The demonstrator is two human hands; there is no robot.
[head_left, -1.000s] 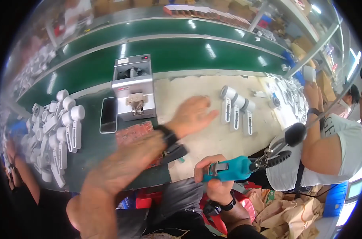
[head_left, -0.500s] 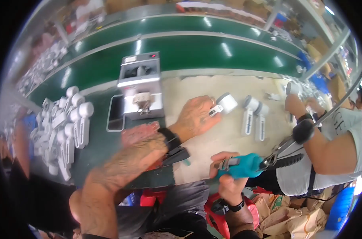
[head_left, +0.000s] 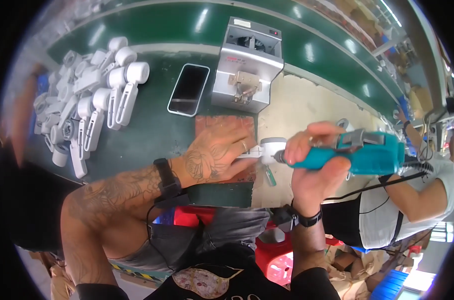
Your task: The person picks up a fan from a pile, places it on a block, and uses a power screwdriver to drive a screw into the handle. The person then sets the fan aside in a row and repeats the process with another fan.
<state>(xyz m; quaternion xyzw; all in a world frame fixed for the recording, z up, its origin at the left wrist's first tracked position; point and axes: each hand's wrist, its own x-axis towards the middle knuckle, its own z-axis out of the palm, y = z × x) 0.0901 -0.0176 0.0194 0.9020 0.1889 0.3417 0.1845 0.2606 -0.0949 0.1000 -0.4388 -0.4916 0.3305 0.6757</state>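
My left hand (head_left: 214, 152) grips a white part with a round head (head_left: 273, 145), holding its flat handle down at the right edge of a reddish-brown pad (head_left: 222, 122). The handle is mostly hidden beneath my fingers. In my right hand (head_left: 314, 175) is a teal electric screwdriver (head_left: 369, 156), held level with its bit pointing left. Its tip meets or nearly meets the round head; I cannot tell if they touch. A small green-handled tool (head_left: 270, 176) lies just below the head.
A grey metal machine (head_left: 244, 67) stands behind the pad, beside a phone (head_left: 189, 90). White round-headed parts (head_left: 94, 100) are heaped at left. A co-worker (head_left: 417, 205) sits at right. The screwdriver's black cord (head_left: 367, 187) runs off to the right.
My left hand has brought the white part left and nearer, onto the pad. My right hand has raised the electric screwdriver to the part's head. The view has swung right.
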